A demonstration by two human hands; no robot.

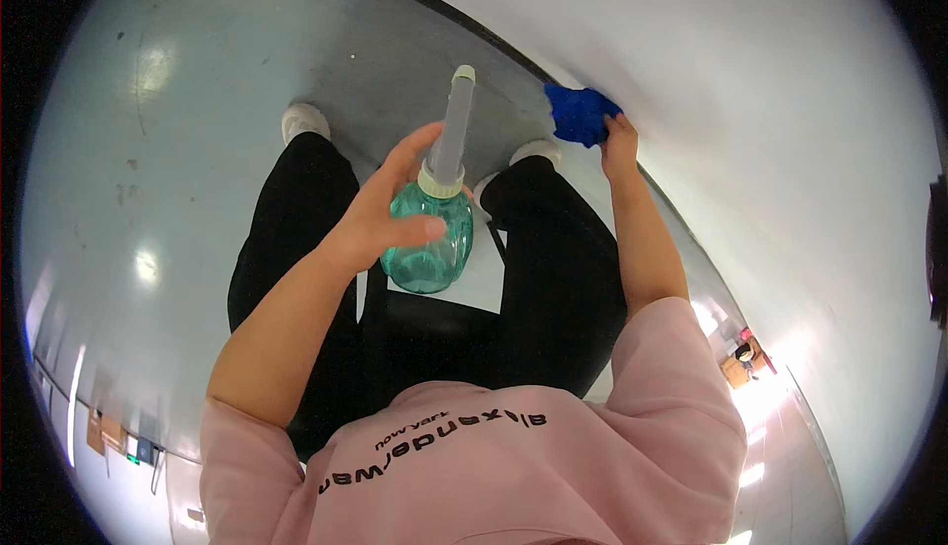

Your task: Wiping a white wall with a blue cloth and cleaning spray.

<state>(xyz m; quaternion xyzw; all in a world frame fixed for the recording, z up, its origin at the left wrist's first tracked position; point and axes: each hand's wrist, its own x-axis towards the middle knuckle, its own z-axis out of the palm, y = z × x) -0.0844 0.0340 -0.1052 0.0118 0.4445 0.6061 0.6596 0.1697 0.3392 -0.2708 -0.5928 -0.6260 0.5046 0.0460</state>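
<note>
Around a translucent green spray bottle (429,263) my left hand (385,212) is wrapped, its thumb lying across the front of the bottle. The bottle has a pale collar and a long greyish upper part with a pale tip, which points away from me. Out to the right, my right hand (621,146) holds a crumpled blue cloth (581,115) by its right edge. The cloth lies against or just before the foot of the white wall (740,138), by a dark baseboard strip (444,8); exact contact cannot be told.
Below the bottle, a black seat (437,315) shows between my legs. My white shoes rest on the glossy grey-green floor (185,152). Boxes (107,432) stand far off at the lower left, and more items (746,361) lie at the far right beside the wall.
</note>
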